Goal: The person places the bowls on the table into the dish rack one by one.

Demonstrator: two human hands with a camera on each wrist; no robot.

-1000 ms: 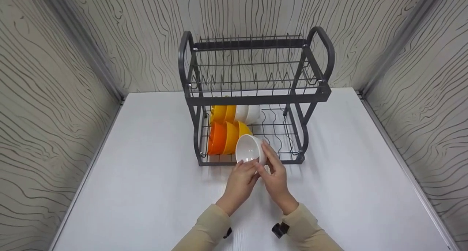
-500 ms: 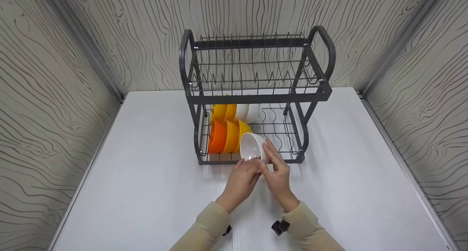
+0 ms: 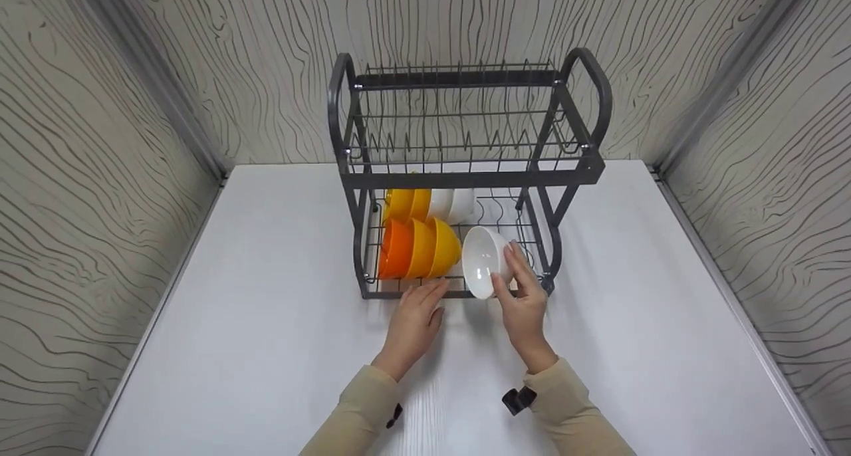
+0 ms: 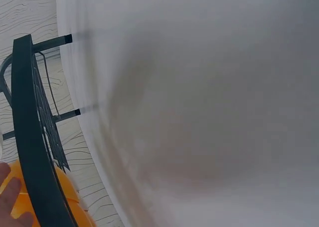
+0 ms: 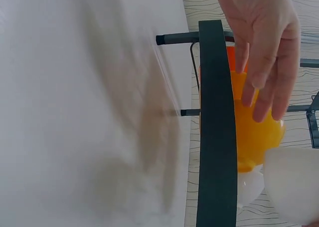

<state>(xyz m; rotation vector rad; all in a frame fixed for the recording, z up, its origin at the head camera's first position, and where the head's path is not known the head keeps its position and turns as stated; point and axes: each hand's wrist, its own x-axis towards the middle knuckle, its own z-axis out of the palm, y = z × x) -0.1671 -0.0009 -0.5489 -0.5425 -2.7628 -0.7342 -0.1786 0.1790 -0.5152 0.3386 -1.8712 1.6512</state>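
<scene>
My right hand [image 3: 525, 310] holds a white bowl [image 3: 482, 263] tilted on its side, thumb at the rim and fingers on the outer wall. The bowl is over the front right of the dish rack's lower tier, its mouth facing left. My left hand [image 3: 411, 326] is at the rack's front edge with fingers extended, just below a row of bowls. In that row an orange bowl [image 3: 394, 253] and yellow bowls [image 3: 447, 248] stand nested on their sides. From the right wrist view, the left hand's fingers hang straight near the yellow bowls, holding nothing.
The black two-tier dish rack [image 3: 465, 179] stands on a white table [image 3: 279, 276]. Behind the front row, yellow and white bowls [image 3: 461, 205] lean on the lower tier, partly hidden by the upper frame. Wood-patterned panels [image 3: 279, 64] enclose the table.
My left hand has come off the white bowl and shifted left. My right hand has carried the bowl rightward and slightly back, opening a gap beside the yellow bowl.
</scene>
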